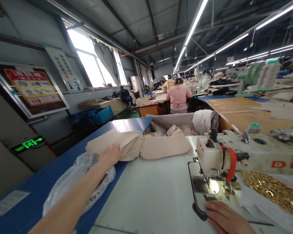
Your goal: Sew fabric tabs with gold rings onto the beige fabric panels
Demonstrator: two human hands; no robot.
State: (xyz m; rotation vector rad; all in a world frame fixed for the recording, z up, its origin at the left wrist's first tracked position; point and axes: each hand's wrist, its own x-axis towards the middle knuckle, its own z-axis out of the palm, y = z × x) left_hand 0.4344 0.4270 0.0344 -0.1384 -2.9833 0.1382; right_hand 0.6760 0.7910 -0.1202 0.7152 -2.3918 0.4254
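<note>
My left hand (111, 155) reaches out to a stack of beige fabric pieces (127, 144) lying across the blue side table and the white sewing table; its fingers curl over the stack's near edge. My right hand (222, 216) rests flat on the white table (148, 195), just in front of the sewing machine's needle plate (205, 185), fingers stretched, holding nothing. The white sewing machine (249, 156) stands to the right, its lamp lighting the needle area.
A clear plastic bag (70, 182) lies on the blue table (51, 191) under my left arm. Gold chain or zipper material (271, 191) is piled under the machine arm. A fabric-lined bin (175, 125) sits behind the stack. Other workers (178, 97) sit at tables farther back.
</note>
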